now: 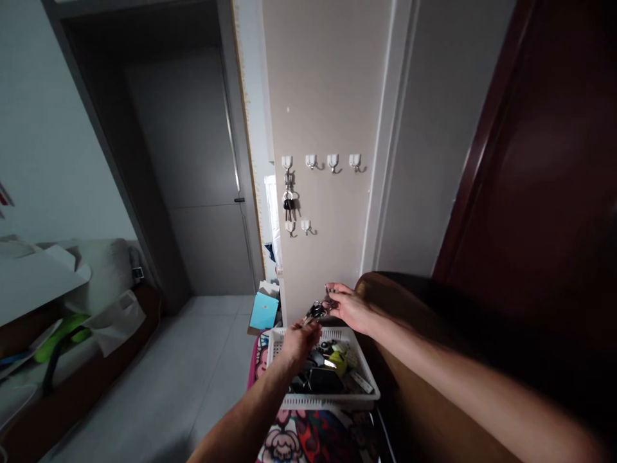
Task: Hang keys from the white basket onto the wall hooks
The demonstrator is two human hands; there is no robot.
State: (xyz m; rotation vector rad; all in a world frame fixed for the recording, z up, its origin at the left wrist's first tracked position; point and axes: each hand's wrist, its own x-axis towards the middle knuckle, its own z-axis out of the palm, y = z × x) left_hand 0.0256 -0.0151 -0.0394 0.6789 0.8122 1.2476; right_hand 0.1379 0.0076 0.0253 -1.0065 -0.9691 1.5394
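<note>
A bunch of keys [317, 310] is stretched between my two hands, just above the far rim of a white plastic basket [328, 404]. My left hand [301, 341] is closed on the lower end of the bunch. With thumb and fingers pinched, my right hand [348, 307] grips its metal ring and clip end. Inside the basket lie a yellow item [339, 363], a black flat item [325, 381], a white stick-like piece [361, 382] and other small things, partly hidden by my left forearm.
White hooks [333, 162] are fixed to the beige wall panel ahead in two rows. Another key bunch [288, 199] hangs from the upper left hook. The basket rests on a colourful patterned surface [284, 444]. Brown furniture [385, 302] stands right, and a blue box [264, 311] behind left.
</note>
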